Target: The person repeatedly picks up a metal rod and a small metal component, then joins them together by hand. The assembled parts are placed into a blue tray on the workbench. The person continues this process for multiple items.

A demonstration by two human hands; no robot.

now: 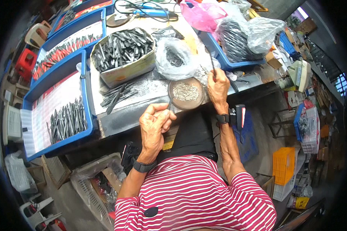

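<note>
My left hand [155,122] is closed at the table's front edge, beside a round brown dish. A small, thin dark piece [170,102] sticks up from its pinched fingertips; its kind is too small to make out. My right hand [218,85] grips a slim dark rod [212,61] that points away from me, to the right of the dish. Many tiny pale metal bits [186,92] lie in the round dish [175,103], between my two hands. Behind the dish stands an open clear plastic bag [169,69] with small dark parts inside.
A carton [123,73] heaped with black strips stands left of the bag, with loose black strips [117,96] before it. Blue trays [89,111] line the left side. Another blue tray [235,66] at the right holds bagged black parts. A blue-handled tool [152,12] lies behind.
</note>
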